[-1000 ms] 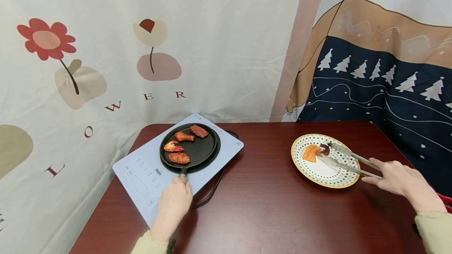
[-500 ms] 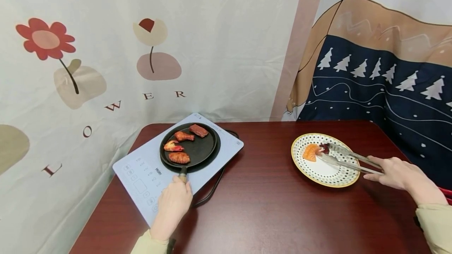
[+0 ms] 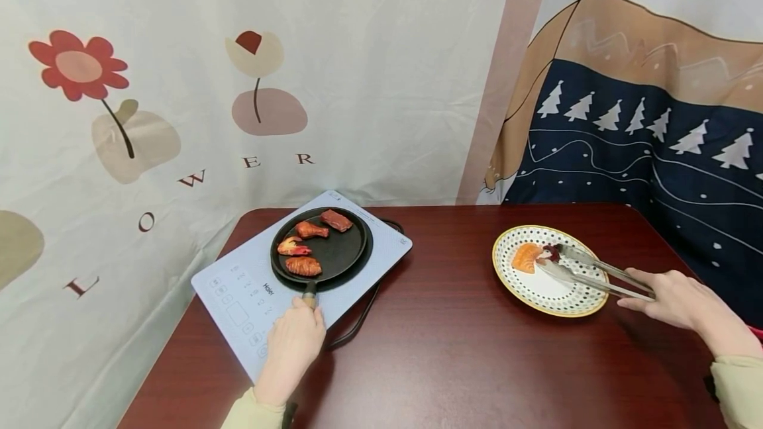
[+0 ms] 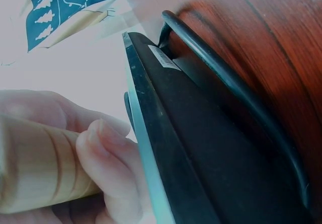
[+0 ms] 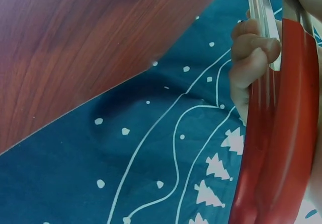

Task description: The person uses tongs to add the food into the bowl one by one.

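Drifting slightly back over the last second, the right hand (image 3: 673, 296) is taking the tongs (image 3: 573, 276) with it, and the dark red piece (image 3: 552, 254) is now lying a touch nearer to it. I'm watching that hand pinching the metal arms of the tongs between thumb and fingers, just ahead of their red handles (image 5: 292, 123). Ahead of it, the tips are standing on either side of the dark piece; whether they are gripping it I can't tell. Under them the dotted plate (image 3: 554, 302) is sitting, with an orange piece (image 3: 525, 258) lying just past the tips.

Well apart, the left hand (image 3: 295, 336) is curling round the wooden pan handle (image 4: 30, 168). Straight ahead of it, the black pan (image 3: 342, 253) is resting on the pale blue cooker (image 3: 238, 290) and holding a ridged brown piece (image 3: 303, 266) nearest the hand, then a red-and-yellow piece (image 3: 293, 246), a drumstick (image 3: 312, 230) and, farthest, a reddish slab (image 3: 336, 220). Right of that hand, a black cable (image 3: 357, 323) is curving over the table (image 3: 453, 323).
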### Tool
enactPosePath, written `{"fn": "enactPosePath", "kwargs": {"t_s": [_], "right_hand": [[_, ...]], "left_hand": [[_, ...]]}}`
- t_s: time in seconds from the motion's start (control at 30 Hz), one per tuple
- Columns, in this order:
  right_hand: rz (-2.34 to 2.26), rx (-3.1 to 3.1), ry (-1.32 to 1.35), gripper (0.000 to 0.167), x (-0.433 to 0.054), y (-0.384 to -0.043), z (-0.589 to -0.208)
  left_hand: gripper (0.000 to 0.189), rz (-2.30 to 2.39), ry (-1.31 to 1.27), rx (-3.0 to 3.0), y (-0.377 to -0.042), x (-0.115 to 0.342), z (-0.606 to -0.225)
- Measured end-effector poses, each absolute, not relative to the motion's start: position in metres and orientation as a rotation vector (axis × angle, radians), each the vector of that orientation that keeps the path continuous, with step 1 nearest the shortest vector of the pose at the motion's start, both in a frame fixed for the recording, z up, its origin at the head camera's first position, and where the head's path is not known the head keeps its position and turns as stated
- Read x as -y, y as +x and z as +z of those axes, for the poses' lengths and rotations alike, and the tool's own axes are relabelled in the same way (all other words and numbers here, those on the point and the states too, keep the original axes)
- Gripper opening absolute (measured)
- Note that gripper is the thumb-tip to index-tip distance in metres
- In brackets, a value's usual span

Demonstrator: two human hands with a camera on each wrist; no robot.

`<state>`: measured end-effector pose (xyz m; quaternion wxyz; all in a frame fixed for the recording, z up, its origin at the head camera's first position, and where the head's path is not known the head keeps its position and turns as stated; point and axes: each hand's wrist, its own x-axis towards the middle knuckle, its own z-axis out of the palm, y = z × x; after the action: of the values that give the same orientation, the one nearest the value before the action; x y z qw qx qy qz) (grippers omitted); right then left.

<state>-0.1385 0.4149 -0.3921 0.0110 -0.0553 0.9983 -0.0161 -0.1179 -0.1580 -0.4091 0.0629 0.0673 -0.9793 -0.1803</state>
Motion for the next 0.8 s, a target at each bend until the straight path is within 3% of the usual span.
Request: {"fn": "enactPosePath", "kwargs": {"t_s": [0.8], "right_hand": [[-0.065, -3.166, -0.165, 0.072, -0.411, -0.127, -0.391]], "left_hand": [[0.030, -0.558, 0.206, 2.952, -0.117, 0.157, -0.409]]}}
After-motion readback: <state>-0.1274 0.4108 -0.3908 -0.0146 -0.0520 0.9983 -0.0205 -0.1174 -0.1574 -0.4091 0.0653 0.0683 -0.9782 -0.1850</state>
